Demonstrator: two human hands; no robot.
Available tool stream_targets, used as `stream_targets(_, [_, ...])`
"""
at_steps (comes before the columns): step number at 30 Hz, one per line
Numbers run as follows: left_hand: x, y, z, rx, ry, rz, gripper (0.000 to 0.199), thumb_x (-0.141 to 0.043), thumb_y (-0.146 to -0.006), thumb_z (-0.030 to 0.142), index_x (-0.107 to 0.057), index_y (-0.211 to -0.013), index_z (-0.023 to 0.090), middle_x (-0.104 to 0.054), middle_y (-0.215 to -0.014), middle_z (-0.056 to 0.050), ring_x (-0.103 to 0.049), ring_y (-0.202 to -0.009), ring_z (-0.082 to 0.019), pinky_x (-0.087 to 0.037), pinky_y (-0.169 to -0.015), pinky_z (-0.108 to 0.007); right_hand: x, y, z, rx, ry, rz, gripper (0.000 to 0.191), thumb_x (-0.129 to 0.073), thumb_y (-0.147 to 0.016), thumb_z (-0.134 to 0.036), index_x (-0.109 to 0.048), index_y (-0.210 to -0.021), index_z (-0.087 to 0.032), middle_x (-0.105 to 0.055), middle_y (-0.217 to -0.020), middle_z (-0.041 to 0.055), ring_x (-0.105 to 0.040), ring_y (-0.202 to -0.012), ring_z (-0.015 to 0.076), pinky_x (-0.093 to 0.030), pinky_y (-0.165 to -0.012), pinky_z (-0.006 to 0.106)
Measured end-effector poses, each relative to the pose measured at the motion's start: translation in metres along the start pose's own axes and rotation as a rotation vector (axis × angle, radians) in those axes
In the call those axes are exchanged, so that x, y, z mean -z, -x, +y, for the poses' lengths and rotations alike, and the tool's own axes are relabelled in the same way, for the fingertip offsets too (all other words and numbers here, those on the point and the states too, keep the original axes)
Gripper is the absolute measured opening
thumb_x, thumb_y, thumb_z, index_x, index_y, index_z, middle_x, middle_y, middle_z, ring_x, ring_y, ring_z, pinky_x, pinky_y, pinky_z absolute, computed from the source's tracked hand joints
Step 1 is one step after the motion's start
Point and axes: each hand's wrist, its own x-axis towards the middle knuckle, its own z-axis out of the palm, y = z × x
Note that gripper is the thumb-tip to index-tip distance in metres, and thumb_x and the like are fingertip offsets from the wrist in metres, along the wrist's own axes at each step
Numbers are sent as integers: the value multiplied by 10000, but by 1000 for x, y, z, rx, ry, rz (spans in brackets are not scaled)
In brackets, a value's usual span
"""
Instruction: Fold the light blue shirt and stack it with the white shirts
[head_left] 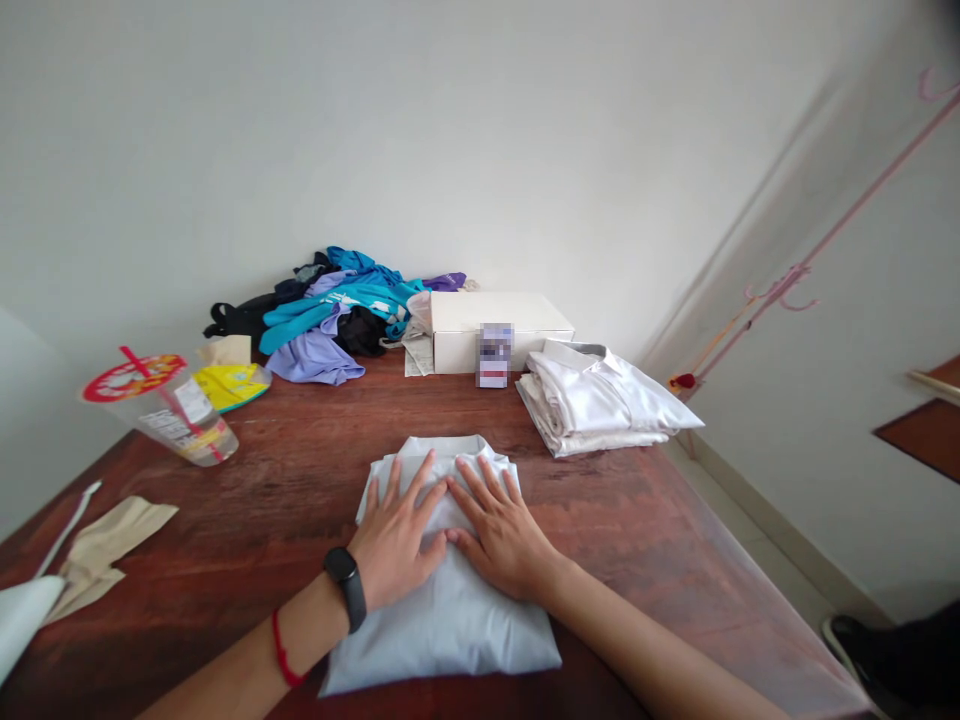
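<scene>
A folded light grey-blue shirt lies on the dark wooden table, its collar toward the wall. My left hand presses flat on the left half of the shirt, fingers spread; a black band and a red string circle that wrist. On the right half rests my right hand, also flat with its fingers apart. The two hands nearly meet at the thumbs and index fingers. Part of the upper shirt is hidden under them. Neither hand grips anything.
Folded white shirts are stacked at the back right, beside a white box with a small pack before it. A clothes heap lies at the back left. A plastic cup, yellow packet and brown paper are at left.
</scene>
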Motion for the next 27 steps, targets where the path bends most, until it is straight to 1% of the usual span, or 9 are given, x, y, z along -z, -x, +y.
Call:
stream_targets(3, [2,-5,1,-132,-14,16,651,-515,-885,218,-415,-1525,153,-194,-1690,-86,-119,-1551,-368,-149,-1227,-648,5,-1,1,-10,12,-34,623,-380,-1050,-505,-260,-1609,-258,-133,-1692,67,-96,-1556,374,-237,-1185,664])
stream_targets(5, [-2,-7,-3,-178,4,13,631,-494,-905,226,-400,-1521,127,-200,-1687,-100,-133,-1557,-322,-145,-1243,-599,9,-3,-1,-22,23,-51,601,-426,-1040,-423,-283,-1602,-264,-165,-1688,63,-108,-1555,368,-238,-1185,665])
stream_targets(8, [-10,-8,-9,-174,30,19,627,-461,-960,295,-343,-1556,142,-209,-1683,-100,-169,-1551,-317,-163,-1231,-597,10,-9,-3,-41,21,-37,627,-444,-1019,-346,-271,-1607,-212,-179,-1684,70,-106,-1558,353,-221,-1208,637])
stream_targets(11, [-17,-8,-12,-169,41,44,707,-432,-996,366,-190,-1624,149,-217,-1678,-105,-192,-1545,-314,-153,-1233,-581,6,-13,-2,-31,3,-28,702,-448,-1008,-336,-172,-1624,-143,-146,-1684,94,-95,-1562,334,-223,-1228,591])
stream_targets(13, [-18,-8,-13,-167,45,55,746,-433,-1003,404,-125,-1640,167,-214,-1679,-96,-206,-1541,-314,-145,-1237,-571,3,-14,-1,-37,-4,-34,718,-437,-1014,-356,-126,-1629,-155,-141,-1683,92,-90,-1563,332,-221,-1223,609])
stream_targets(17, [-18,-9,-14,-149,52,62,750,-460,-993,431,-152,-1641,215,-219,-1680,-66,-235,-1530,-320,-127,-1240,-567,0,-13,2,-87,-6,-52,704,-421,-1023,-428,-147,-1630,-199,-146,-1685,75,-82,-1561,348,-212,-1213,635])
stream_targets(22, [-20,-9,-15,-128,45,87,726,-466,-992,435,-194,-1636,239,-241,-1674,-64,-255,-1521,-331,-121,-1234,-584,-2,-14,3,-134,-1,-36,729,-446,-1008,-493,-219,-1620,-167,-158,-1684,105,-99,-1558,360,-224,-1217,604])
stream_targets(24, [-21,-7,-15,-100,29,100,709,-470,-994,463,-223,-1629,268,-250,-1671,-69,-264,-1515,-351,-142,-1217,-616,-4,-14,4,-157,2,-19,730,-450,-1003,-521,-248,-1615,-179,-161,-1687,96,-84,-1557,372,-219,-1217,605])
stream_targets(27, [-22,-5,-16,-27,8,125,672,-462,-999,537,-290,-1608,310,-260,-1668,-86,-273,-1508,-379,-231,-1172,-649,-7,-13,4,-196,8,8,714,-460,-999,-535,-270,-1612,-222,-146,-1694,80,-69,-1555,391,-230,-1213,600])
